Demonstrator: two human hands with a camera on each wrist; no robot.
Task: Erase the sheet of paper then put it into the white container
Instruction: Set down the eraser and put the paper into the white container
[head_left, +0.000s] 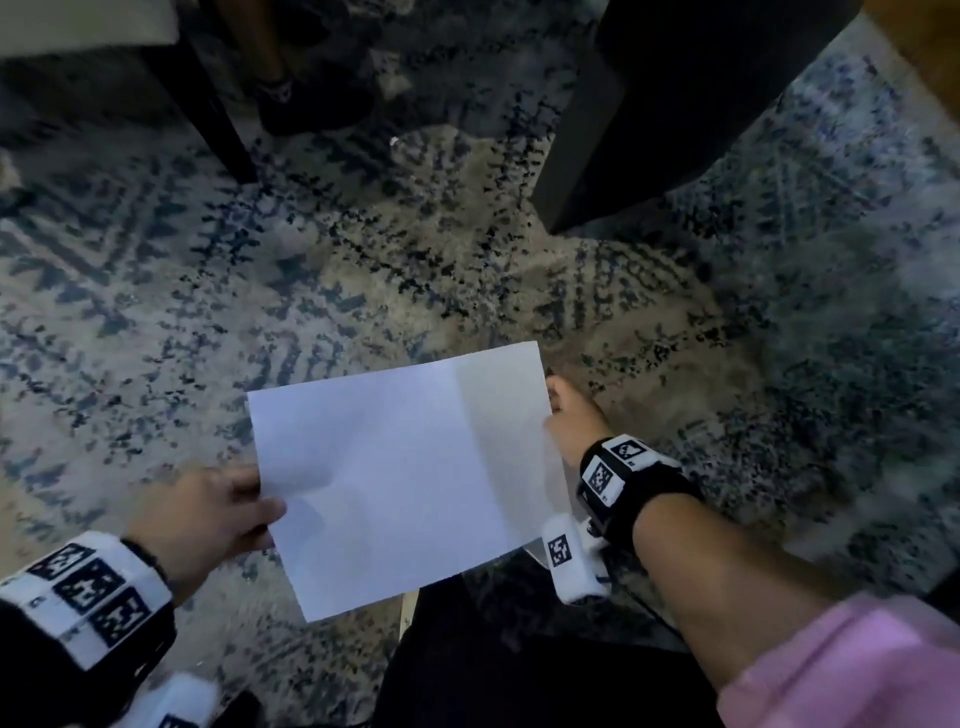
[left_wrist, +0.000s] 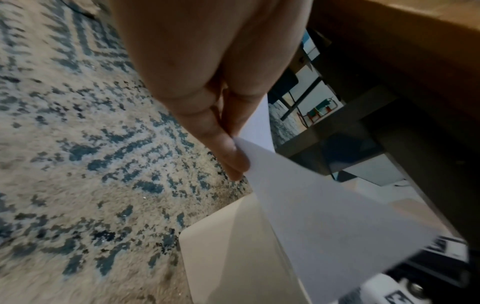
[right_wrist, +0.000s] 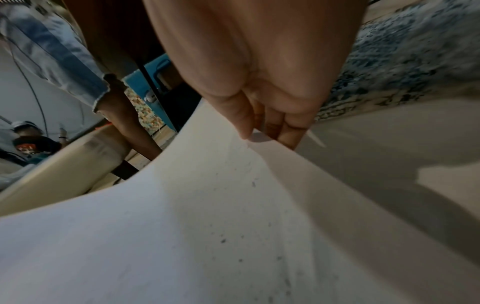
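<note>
We hold the sheet of paper (head_left: 405, 478) in the air above the patterned rug (head_left: 156, 312). Our left hand (head_left: 208, 512) pinches its left edge, our right hand (head_left: 571, 415) its right edge. The white container (left_wrist: 233, 257) lies just beneath.

The sheet of paper (head_left: 405, 478) was plain white, w/ no writing legible on its upper face in the head view; the right wrist view showed only faint grey specks on it. It was held up over the rug, roughly flat but bowed w/ soft creases, pinched at its left edge by the left hand (head_left: 208, 514) and at its right edge by the right hand (head_left: 571, 415). The white container (left_wrist: 228, 257) showed in the left wrist view as a pale, round-cornered shape on the rug, below the sheet; whether they touched couldn't be told.
</note>
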